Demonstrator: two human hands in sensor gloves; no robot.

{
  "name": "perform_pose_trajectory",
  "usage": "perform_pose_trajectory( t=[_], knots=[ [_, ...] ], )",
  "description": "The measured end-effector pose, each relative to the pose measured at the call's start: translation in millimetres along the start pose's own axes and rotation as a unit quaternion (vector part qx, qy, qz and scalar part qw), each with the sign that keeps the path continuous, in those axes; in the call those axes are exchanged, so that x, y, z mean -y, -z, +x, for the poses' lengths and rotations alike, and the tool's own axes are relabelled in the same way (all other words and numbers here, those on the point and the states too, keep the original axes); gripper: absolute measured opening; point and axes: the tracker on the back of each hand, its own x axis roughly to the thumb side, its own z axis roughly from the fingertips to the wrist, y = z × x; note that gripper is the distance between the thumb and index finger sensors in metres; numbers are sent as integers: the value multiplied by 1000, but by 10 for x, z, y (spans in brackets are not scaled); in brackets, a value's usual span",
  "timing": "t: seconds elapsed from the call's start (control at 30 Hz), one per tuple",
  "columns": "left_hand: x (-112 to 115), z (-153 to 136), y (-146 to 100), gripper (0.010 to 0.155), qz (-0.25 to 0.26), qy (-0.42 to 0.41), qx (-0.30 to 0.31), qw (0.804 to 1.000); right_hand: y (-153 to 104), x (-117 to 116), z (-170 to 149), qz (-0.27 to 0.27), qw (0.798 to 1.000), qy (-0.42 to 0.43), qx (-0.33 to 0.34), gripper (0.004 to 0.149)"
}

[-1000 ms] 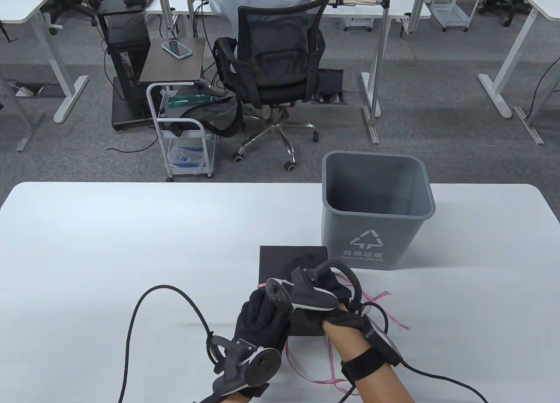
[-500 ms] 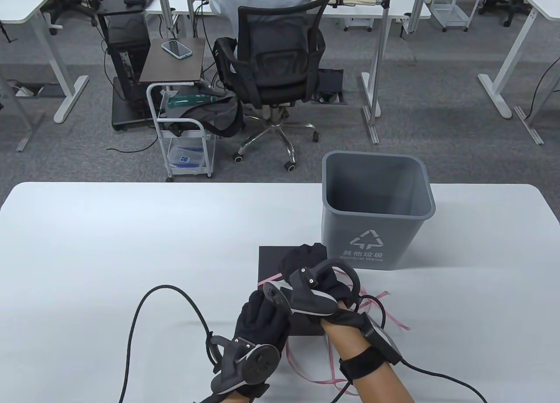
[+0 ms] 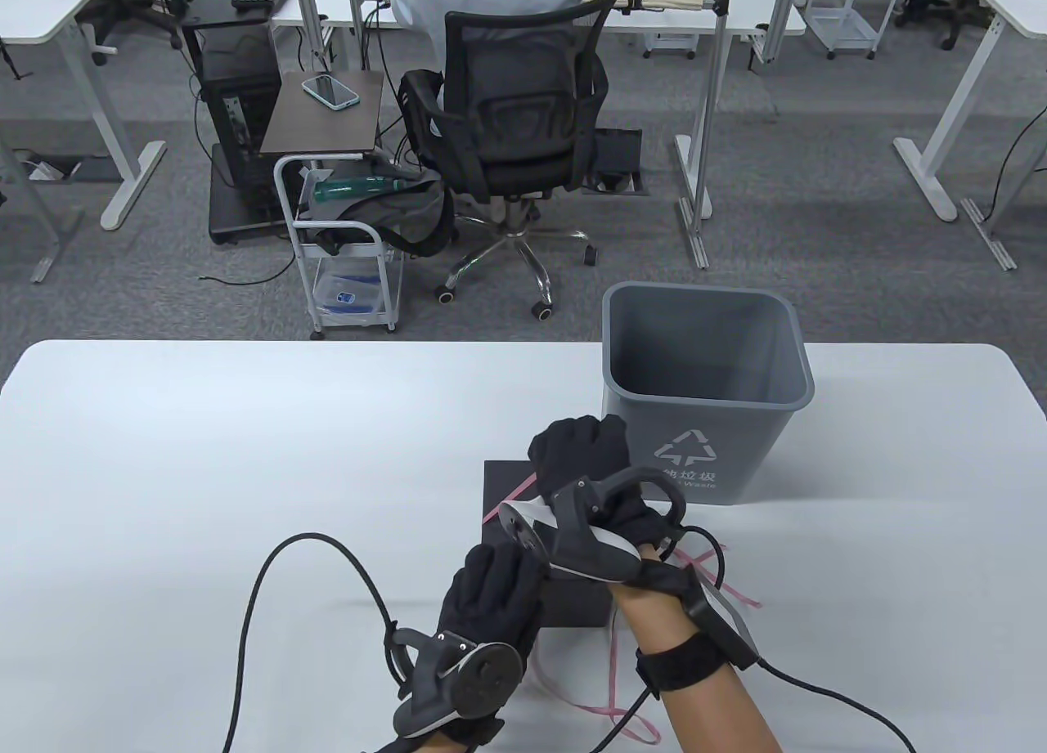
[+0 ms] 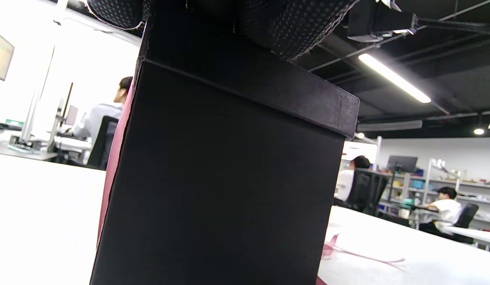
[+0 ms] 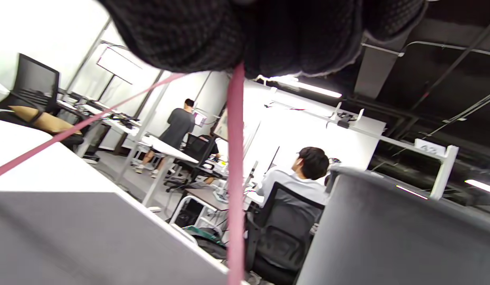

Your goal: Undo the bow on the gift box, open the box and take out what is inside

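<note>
Pulling the pink ribbon upward, the right hand is pinching it while the left hand is pressing the still closed gift box, at the bin's 7 o'clock on the tabletop; opening is remaining.

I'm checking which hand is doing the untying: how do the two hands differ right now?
The right hand is raised over the black gift box, pinching the pink ribbon; the left hand lies on the box's near edge, steadying it. The right hand's fingers are curled; the left hand's look straighter. Both wear black gloves with trackers.
</note>
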Motion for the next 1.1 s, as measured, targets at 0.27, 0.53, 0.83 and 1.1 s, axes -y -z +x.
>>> perform_pose_trajectory(
  t=[0.27, 0.53, 0.83, 1.1],
  knots=[
    [3, -13, 4, 54, -5, -8, -3, 1000, 419, -48, -78, 58, 994, -81, -44, 36],
    [-2, -9, 10, 54, -9, -10, -3, 1000, 627, -375, 50, 105, 989, -94, -40, 37],
    [2, -8, 10, 54, -10, -11, -3, 1000, 515, -671, 141, 167, 969, -179, -5, 43],
    [6, -28, 3, 54, -14, -12, -3, 1000, 47, -219, -130, 126, 992, -19, -14, 54]
  ],
)
